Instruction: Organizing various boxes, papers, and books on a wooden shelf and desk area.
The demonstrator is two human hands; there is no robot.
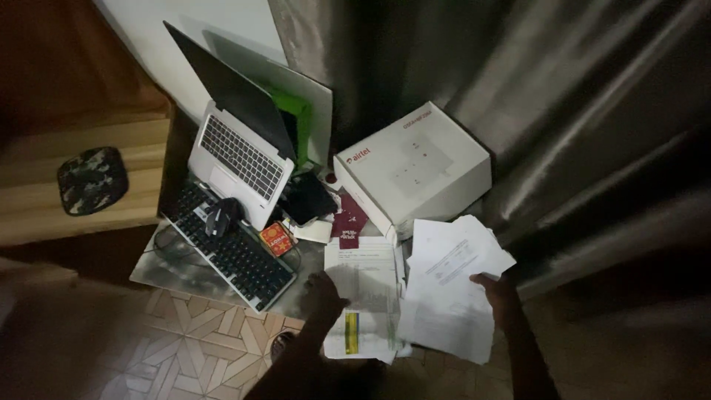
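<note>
My left hand (324,291) rests on the left edge of a printed white sheet (364,292) that lies on a stack of papers at the table's front. My right hand (495,295) grips a loose bundle of white papers (452,278) by its right side, lifted slightly and fanned out. Both hands are dark in the dim light. The two paper piles overlap near the middle.
A white cardboard box (415,167) sits behind the papers. A silver laptop (237,152) stands open on the left, over a black keyboard (229,248) with a mouse (221,216). A small red packet (278,239), a maroon booklet (349,216), a grey curtain (578,111), a patterned floor (189,341).
</note>
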